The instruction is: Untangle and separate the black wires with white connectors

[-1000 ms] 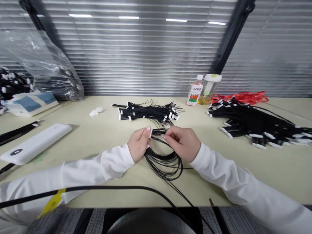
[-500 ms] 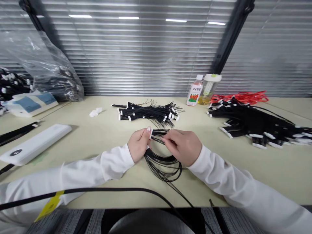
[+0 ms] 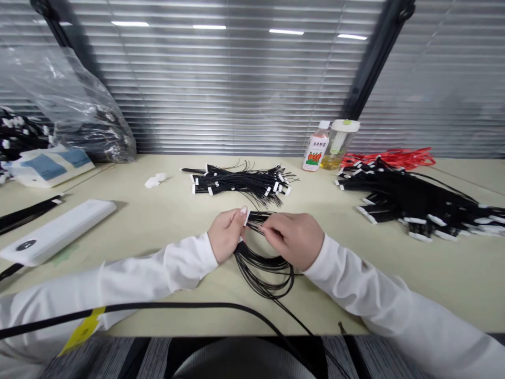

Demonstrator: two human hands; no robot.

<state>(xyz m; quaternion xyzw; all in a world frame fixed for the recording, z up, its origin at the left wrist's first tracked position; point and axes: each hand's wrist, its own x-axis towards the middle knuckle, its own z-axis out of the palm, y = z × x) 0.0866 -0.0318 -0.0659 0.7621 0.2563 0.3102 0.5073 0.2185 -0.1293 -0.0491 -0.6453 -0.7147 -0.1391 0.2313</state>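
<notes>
My left hand [image 3: 228, 235] is closed on a white connector [image 3: 247, 217] at the end of black wires, thumb on top. Just to its right, my right hand [image 3: 296, 239] pinches a thin black wire close to that connector. Below and between both hands, the looped black cable [image 3: 265, 271] hangs in a coil over the table, with a second white end by my left fingers. Beyond the hands lies a bundle of black wires [image 3: 240, 181] with white connectors.
On the right are black cables [image 3: 410, 197], red cables [image 3: 394, 158], a bottle [image 3: 315, 147] and a lidded cup [image 3: 340, 142]. At left lie a white power bank [image 3: 59, 231], a tissue pack [image 3: 49, 166] and a plastic bag [image 3: 94, 126]. A black cable [image 3: 177, 305] crosses the front.
My left hand and the white connector have shifted slightly right. My right fingertips have moved a little left, nearer to the connector.
</notes>
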